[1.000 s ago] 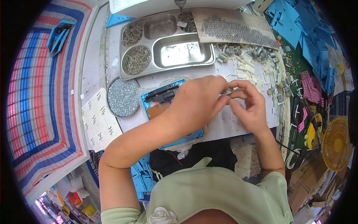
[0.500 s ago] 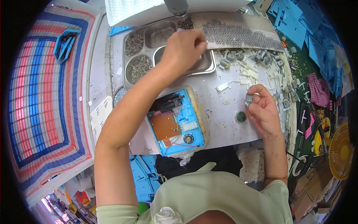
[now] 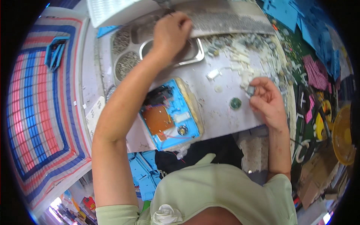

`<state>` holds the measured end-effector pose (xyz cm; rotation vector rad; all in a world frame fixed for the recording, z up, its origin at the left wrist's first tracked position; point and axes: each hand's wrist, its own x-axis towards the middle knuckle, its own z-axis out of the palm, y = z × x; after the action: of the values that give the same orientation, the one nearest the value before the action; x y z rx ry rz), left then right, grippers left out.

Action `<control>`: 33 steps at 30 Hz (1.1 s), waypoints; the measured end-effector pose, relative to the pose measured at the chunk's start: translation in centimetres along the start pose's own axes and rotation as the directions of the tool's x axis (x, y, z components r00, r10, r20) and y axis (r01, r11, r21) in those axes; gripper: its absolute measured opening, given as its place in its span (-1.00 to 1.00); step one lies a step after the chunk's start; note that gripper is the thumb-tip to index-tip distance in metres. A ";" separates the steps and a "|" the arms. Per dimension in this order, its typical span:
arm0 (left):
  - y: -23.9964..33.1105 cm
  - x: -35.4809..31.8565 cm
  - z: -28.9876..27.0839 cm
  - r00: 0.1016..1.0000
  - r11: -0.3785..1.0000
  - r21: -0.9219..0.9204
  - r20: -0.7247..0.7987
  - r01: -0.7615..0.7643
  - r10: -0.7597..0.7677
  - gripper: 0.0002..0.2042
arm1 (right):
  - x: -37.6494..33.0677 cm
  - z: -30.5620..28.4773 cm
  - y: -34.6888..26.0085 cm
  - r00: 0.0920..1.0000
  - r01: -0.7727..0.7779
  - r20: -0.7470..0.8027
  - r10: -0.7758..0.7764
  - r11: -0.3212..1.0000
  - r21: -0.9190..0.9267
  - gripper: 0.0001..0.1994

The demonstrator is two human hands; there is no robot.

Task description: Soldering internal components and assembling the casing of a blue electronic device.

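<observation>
A grey worktop (image 3: 225,112) carries a compartmented steel tray (image 3: 129,56), over whose far edge the left hand (image 3: 170,32) reaches, fingers curled, grip unclear; nearer lies an open blue plastic casing (image 3: 170,120); the right hand (image 3: 266,101) pinches a small grey part (image 3: 250,90) beside a round green disc (image 3: 235,103)

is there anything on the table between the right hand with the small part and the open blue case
Only small things. The right hand pinches a small grey part at its fingertips. Between it and the open blue case lie a small round green piece and a pale disc on the grey tabletop.
</observation>
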<state>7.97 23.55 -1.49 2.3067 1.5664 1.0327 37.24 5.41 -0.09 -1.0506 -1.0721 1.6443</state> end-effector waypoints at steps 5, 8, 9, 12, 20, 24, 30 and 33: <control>2.1 -2.3 -1.5 0.989 0.968 -0.202 0.056 0.147 -0.138 -0.82 | -1.5 0.0 -0.4 0.995 0.092 0.025 -0.097 0.798 -0.595 -0.62; 7.3 -5.4 -5.2 0.899 0.820 -0.428 0.377 0.381 -0.221 -0.87 | -1.9 -0.3 -0.1 0.998 0.054 0.061 -0.018 0.737 -0.674 -0.64; 8.2 -6.8 -6.7 0.870 0.725 -0.520 0.435 0.452 -0.230 -0.85 | -1.7 -0.1 0.0 0.996 0.066 0.088 -0.005 0.709 -0.702 -0.64; 10.8 -10.6 -10.4 0.779 0.538 -0.584 0.569 0.608 -0.263 -0.84 | -1.0 0.2 0.0 0.993 0.096 0.122 0.002 0.599 -0.795 -0.64; 12.4 -20.6 -12.8 0.937 0.649 -0.683 0.315 0.335 -0.152 -0.83 | 0.3 1.7 -0.9 0.967 0.239 0.256 -0.006 0.378 -0.894 -0.66; 13.4 -22.8 -11.6 0.896 0.620 -0.647 0.331 0.444 -0.297 -0.85 | -0.4 2.0 -2.3 0.977 -0.019 0.117 0.176 0.623 -0.782 -0.65; 13.5 -24.9 -9.3 0.852 0.522 -0.693 0.280 0.498 -0.443 -0.78 | -2.7 9.4 1.1 0.924 -0.247 0.296 0.243 0.969 -0.025 -0.53; 13.1 -25.0 -9.6 0.839 0.471 -0.718 0.302 0.512 -0.452 -0.70 | -2.3 10.5 2.3 0.875 -0.347 0.376 0.303 0.936 0.052 -0.53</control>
<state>6.64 -6.15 0.94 1.1767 1.2356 1.1309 27.43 0.56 1.03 -0.9031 -1.0522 2.2156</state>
